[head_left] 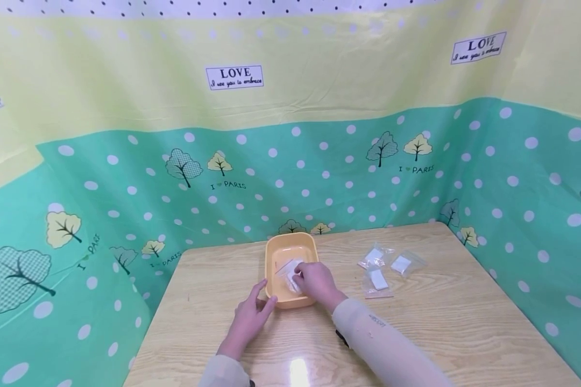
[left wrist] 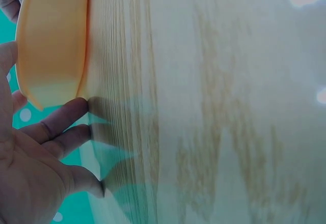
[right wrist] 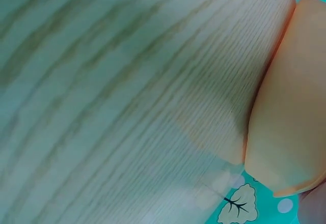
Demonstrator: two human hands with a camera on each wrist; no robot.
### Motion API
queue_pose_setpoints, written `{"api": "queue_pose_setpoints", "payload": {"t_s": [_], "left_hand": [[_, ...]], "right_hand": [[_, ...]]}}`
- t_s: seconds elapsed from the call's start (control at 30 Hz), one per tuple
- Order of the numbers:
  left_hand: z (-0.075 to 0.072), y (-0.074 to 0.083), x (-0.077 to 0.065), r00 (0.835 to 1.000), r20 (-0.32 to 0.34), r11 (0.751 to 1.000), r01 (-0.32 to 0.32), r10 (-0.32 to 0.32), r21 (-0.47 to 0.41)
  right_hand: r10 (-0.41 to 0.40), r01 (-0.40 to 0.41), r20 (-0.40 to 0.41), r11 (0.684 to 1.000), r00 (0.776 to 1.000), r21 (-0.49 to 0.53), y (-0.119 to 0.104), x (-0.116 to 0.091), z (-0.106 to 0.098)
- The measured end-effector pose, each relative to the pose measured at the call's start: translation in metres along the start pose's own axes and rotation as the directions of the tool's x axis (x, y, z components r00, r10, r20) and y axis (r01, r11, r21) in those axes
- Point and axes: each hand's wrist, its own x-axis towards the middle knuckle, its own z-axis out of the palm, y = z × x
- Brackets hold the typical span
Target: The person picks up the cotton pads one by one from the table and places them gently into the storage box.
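A shallow orange plastic tray (head_left: 290, 251) stands on the wooden table with small clear plastic bags inside, white contents showing in them. My right hand (head_left: 316, 280) reaches over the tray's right wall and pinches a clear plastic bag (head_left: 292, 283) low in the tray. At the near left corner, my left hand (head_left: 249, 316) rests its thumb and a fingertip against the rim. In the left wrist view, the left hand (left wrist: 35, 168) has extended, spread fingers beside the outer wall of the tray (left wrist: 53, 40). The right wrist view shows mostly tabletop and the tray's outside (right wrist: 290, 96).
On the table (head_left: 445, 317), right of the tray, lie three clear bags with white pieces: a rear bag (head_left: 374, 256), a right bag (head_left: 401, 264) and a nearer bag (head_left: 378, 279). A green and yellow printed curtain (head_left: 290, 177) hangs around the back and sides.
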Motion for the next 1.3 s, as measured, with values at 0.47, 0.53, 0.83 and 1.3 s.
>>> {"api": "queue_pose_setpoints", "payload": {"t_s": [0.47, 0.53, 0.83, 1.3], "left_hand": [[0.0011, -0.0023, -0.0011, 1.0, 0.004, 1.0, -0.014, 0.014, -0.011], [0.0011, -0.002, -0.0015, 1.0, 0.003, 1.0, -0.013, 0.013, -0.014], [0.0006, -0.0009, -0.0016, 1.0, -0.01, 1.0, -0.026, 0.026, -0.01], [0.0012, 0.0, -0.001, 0.999, -0.018, 0.999, -0.036, 0.035, -0.012]], "right_hand": [[-0.088, 0.086, -0.067, 0.995, 0.994, -0.043, 0.0024, -0.0023, 0.0035], [-0.092, 0.089, -0.075, 0.995, 0.993, -0.041, 0.0023, -0.0025, 0.0036], [-0.09, 0.087, -0.08, 0.996, 0.993, -0.037, 0.002, -0.0022, 0.0021], [-0.09, 0.086, -0.085, 0.995, 0.992, -0.051, 0.0017, -0.0031, 0.0023]]}}
